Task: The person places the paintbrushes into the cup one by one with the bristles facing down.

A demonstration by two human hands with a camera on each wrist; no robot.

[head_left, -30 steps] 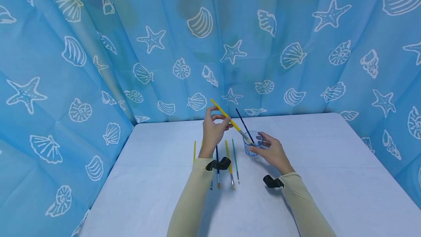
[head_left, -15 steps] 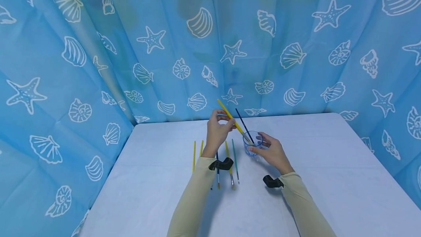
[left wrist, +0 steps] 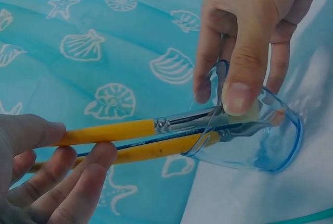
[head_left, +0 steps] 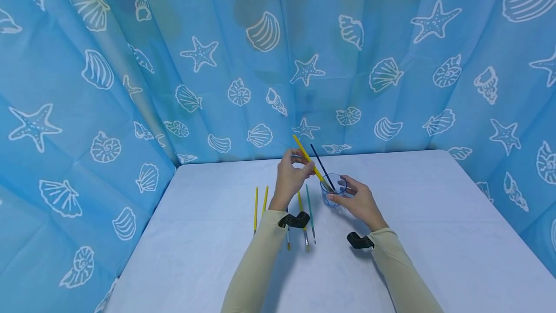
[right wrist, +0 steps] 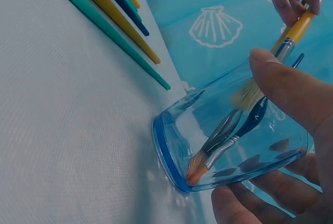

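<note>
In the head view my left hand [head_left: 290, 177] pinches the handle of a yellow paintbrush [head_left: 302, 149]. It slants down, with its pale bristles inside the rim of a clear blue-tinted glass [head_left: 328, 201]. My right hand [head_left: 361, 202] grips the glass, thumb on the near side and fingers around the far side. A dark blue paintbrush [head_left: 319, 160] leans in the glass, bristles down. The left wrist view shows a second yellow paintbrush [left wrist: 151, 150] in the glass, below the held one. Orange-brown bristles [right wrist: 196, 174] touch the glass bottom in the right wrist view.
Several paintbrushes lie on the white table [head_left: 182, 255] left of the glass, among them a teal paintbrush [head_left: 310, 211] and a yellow paintbrush [head_left: 256, 211]. My left forearm covers some of them. A blue seashell curtain [head_left: 278, 76] hangs behind the table.
My left hand has moved right and slightly down, bringing the yellow paintbrush further into the glass at a steeper slant. My right hand and the glass have stayed in place.
</note>
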